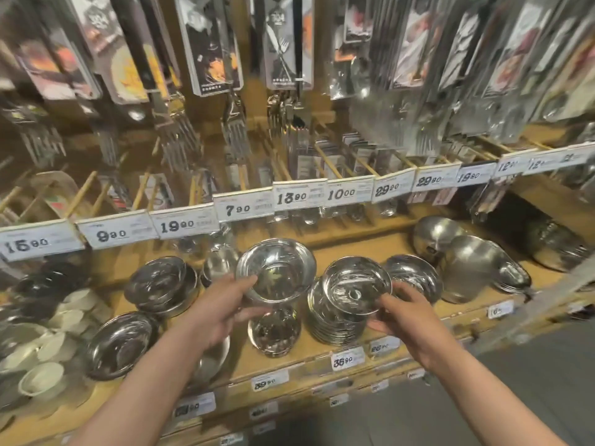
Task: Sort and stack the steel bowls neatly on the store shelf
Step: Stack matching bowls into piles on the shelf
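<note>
Before us is the wooden shelf [370, 246], and on it stand many steel bowls in piles. Above it hang packs of forks [235, 130] and a row of price tags [244, 206].

With our left hand [222, 312] we hold a wide bowl [275, 270] in the air over the middle of the shelf. The thumb lies on its near left rim and the other fingers are curled under it. The bowl is tilted, so its open side looks up and toward us. Under it stands a small pile of bowls [273, 333].

Our right hand [407, 320] grasps a smaller bowl [355, 286] at its right rim, with the thumb on the edge. This bowl sits on the top of a taller pile [335, 320], mouth up and a little tilted to us.

Just right of it lies another bowl [413, 278], and farther right some big bowls [467, 268] lie on their sides. On the left are two more piles [162, 284] and white cups [42, 379].
</note>
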The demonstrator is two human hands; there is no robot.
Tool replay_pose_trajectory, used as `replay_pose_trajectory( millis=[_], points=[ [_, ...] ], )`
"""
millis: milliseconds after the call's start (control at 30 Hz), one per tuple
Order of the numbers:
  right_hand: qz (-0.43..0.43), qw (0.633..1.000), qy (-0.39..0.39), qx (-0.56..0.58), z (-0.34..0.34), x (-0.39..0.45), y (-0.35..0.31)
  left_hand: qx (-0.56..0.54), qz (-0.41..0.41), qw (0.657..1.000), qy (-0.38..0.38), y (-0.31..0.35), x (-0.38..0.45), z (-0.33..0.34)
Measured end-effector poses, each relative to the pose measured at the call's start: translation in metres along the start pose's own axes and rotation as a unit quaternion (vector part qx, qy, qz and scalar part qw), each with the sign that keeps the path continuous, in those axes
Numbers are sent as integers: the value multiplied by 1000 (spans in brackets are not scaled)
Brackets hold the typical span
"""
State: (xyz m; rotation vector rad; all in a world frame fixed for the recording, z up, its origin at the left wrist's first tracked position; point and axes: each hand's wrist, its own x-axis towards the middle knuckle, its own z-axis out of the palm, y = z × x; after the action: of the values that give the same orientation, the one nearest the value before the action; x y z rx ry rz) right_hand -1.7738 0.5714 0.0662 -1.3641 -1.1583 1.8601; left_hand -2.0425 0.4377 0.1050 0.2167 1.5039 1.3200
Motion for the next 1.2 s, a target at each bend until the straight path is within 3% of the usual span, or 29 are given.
replay_pose_trajectory(
  millis=[167,467,733,1067,1200],
  points=[
    [-10,999,23,19,-57,9,-22,-11,-12,1000,9,-12,17,49],
    [2,999,-16,39,-118,26,-39,27,-50,998,29,-43,46,101],
    [6,994,-105,32,-127,39,-49,92,-5,982,162,-55,59,111],
    [39,995,-94,17,-128,48,-38,202,41,958,198,-59,84,112],
    [44,996,-80,21,-124,45,-32,307,102,924,204,-51,98,112]
  ],
)
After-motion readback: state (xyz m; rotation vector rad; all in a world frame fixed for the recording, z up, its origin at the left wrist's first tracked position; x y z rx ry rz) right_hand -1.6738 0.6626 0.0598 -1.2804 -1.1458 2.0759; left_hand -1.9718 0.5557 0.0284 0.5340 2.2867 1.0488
